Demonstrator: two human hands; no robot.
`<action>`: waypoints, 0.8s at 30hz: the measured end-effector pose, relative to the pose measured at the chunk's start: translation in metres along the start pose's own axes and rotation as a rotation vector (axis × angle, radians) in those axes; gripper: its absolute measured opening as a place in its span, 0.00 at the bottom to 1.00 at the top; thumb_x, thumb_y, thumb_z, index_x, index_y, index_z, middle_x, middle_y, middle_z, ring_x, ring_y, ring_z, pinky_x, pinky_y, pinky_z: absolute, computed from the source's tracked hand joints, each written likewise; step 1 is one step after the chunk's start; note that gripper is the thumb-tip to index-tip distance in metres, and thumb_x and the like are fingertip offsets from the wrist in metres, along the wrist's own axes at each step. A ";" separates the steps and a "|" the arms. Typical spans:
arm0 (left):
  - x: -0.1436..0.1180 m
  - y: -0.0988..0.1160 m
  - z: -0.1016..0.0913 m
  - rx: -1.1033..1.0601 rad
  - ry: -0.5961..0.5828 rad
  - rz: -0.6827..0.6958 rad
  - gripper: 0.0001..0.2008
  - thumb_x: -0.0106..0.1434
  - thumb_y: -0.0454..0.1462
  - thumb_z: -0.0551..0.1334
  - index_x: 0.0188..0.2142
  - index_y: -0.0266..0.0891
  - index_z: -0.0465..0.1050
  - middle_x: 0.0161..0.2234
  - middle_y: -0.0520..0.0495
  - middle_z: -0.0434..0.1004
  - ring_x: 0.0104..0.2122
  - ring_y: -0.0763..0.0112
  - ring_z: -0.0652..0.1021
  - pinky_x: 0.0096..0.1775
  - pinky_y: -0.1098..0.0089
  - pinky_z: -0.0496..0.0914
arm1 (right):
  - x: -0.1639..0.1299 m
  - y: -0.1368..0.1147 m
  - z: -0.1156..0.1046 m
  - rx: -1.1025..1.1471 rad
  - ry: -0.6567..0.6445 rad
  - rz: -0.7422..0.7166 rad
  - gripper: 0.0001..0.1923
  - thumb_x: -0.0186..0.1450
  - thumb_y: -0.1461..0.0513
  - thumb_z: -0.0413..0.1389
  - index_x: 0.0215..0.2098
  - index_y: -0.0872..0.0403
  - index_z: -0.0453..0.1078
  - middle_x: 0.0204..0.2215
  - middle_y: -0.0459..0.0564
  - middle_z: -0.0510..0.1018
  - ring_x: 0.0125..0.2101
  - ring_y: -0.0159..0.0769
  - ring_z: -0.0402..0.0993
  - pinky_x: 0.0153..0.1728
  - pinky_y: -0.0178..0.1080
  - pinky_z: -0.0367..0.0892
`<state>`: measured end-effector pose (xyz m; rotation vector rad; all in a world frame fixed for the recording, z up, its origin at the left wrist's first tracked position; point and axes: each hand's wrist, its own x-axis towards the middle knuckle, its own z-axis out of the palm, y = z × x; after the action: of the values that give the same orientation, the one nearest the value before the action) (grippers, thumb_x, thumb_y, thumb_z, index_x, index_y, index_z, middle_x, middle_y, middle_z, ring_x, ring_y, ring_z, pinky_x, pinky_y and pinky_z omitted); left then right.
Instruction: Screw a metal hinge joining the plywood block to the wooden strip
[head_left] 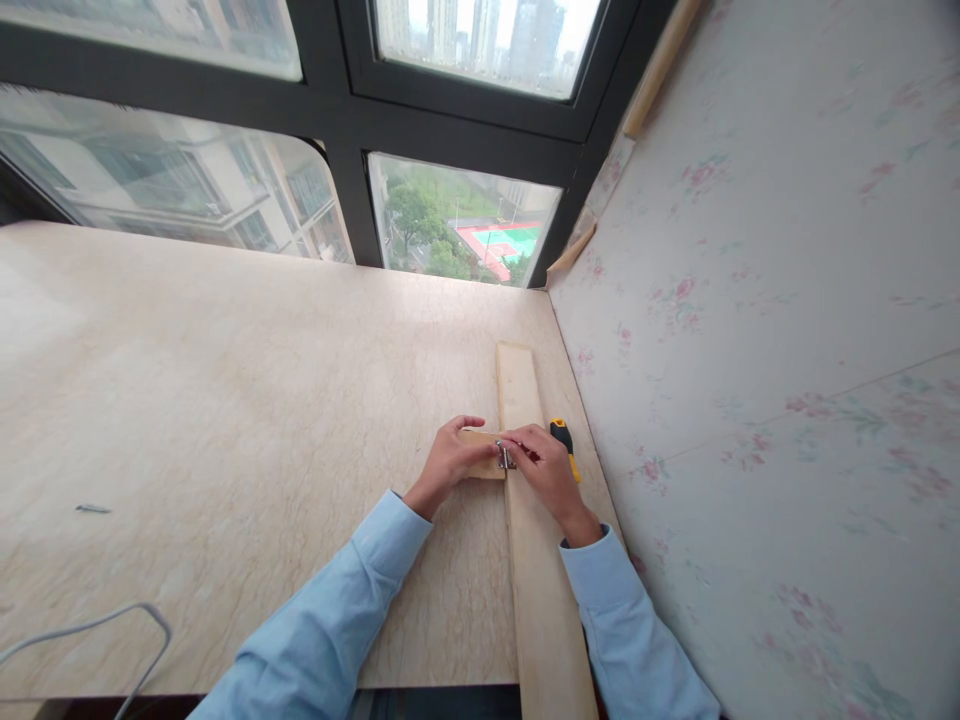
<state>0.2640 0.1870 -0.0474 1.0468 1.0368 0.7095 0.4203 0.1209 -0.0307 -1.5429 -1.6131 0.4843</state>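
Observation:
My left hand [452, 460] is closed around a short wooden block [480, 468], its thumb reaching to a small metal hinge [506, 457]. The hinge lies where the block meets the side of a long wooden board [551, 600]. Above the board, the fingertips of my right hand [544, 470] are pinched together at the hinge. Whatever sits between them is too small and covered to make out. Just right of that hand lies a tool with a black and yellow handle [561, 435], partly hidden behind it.
The board rests on a marble-patterned sill [262, 420] and sticks out past its front edge. A flowered wall [750, 400] rises close on the right, dark-framed windows [465, 120] behind. At left are a small metal piece [93, 509] and a grey cable [90, 625].

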 end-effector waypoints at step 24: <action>-0.003 0.007 0.002 0.044 0.029 -0.032 0.29 0.42 0.38 0.74 0.45 0.33 0.72 0.29 0.48 0.76 0.27 0.70 0.76 0.29 0.72 0.69 | 0.000 0.008 -0.041 -0.131 0.323 0.093 0.14 0.68 0.55 0.52 0.44 0.54 0.75 0.37 0.53 0.78 0.33 0.38 0.73 0.32 0.39 0.68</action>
<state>0.2644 0.1865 -0.0398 1.0580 1.0962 0.6798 0.4569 0.1112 -0.0130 -1.7017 -1.3495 0.1678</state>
